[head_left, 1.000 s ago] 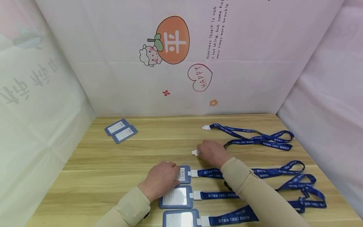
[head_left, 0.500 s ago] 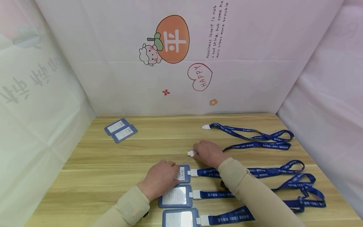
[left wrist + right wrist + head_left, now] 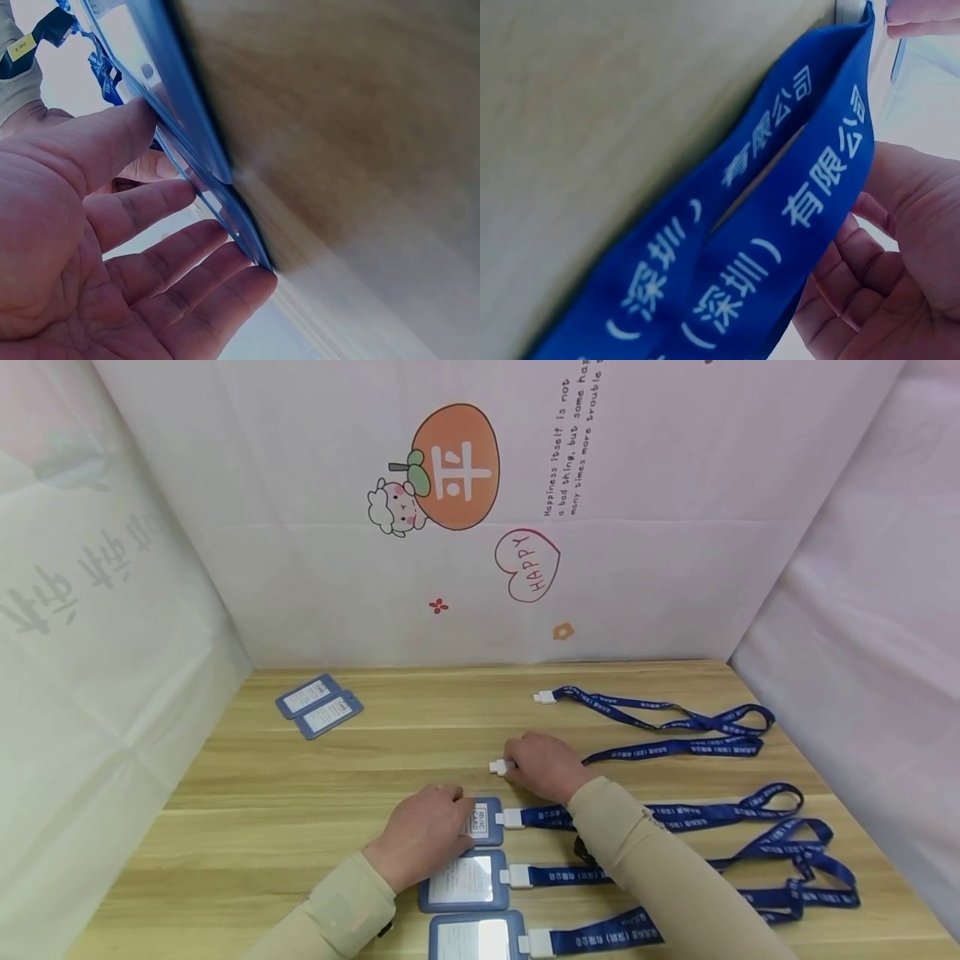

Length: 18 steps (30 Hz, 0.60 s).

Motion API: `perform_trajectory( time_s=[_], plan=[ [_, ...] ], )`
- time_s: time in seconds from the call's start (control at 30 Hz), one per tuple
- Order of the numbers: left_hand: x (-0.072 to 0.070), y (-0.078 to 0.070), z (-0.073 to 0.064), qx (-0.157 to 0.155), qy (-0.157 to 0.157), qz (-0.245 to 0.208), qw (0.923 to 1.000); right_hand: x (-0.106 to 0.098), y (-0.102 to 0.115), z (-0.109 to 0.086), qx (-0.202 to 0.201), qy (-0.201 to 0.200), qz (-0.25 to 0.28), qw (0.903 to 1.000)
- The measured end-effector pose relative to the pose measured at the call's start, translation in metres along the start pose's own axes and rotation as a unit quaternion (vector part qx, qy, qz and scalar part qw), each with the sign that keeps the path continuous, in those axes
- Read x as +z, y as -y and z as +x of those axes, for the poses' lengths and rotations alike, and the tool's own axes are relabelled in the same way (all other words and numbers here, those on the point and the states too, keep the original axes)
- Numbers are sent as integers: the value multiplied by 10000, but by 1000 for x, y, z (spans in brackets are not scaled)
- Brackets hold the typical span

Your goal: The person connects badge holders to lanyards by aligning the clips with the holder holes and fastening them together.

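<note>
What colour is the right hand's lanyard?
The lanyard is blue with white lettering, clearest in the right wrist view.

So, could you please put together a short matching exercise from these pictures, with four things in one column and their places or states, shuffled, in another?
1. Left hand
2. Right hand
3. Loose pair of card holders
4. Heart drawing

A. Holding a blue lanyard by its white clip
B. On the pale backdrop
C. Touching an attached card holder
D. Near the far left corner of the table

Pairs: 1-C, 2-A, 3-D, 4-B
</note>
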<state>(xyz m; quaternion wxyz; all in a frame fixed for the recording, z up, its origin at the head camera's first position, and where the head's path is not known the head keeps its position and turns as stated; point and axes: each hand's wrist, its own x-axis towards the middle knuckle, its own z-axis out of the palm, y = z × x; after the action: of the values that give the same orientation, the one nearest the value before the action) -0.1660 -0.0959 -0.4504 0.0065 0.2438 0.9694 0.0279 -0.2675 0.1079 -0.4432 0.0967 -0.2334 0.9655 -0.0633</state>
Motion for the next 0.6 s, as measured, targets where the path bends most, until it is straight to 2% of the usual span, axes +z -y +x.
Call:
perform_trajectory(
  time_s=[0.33,0.6],
  plan=[
    [1,1,0,-21,9,26,10000,1,1,1,-8,-24,-17,10000],
    [-2,10,-1,-5,-202,41,9998,-1,2,1,34,7,-7,10000]
  ],
)
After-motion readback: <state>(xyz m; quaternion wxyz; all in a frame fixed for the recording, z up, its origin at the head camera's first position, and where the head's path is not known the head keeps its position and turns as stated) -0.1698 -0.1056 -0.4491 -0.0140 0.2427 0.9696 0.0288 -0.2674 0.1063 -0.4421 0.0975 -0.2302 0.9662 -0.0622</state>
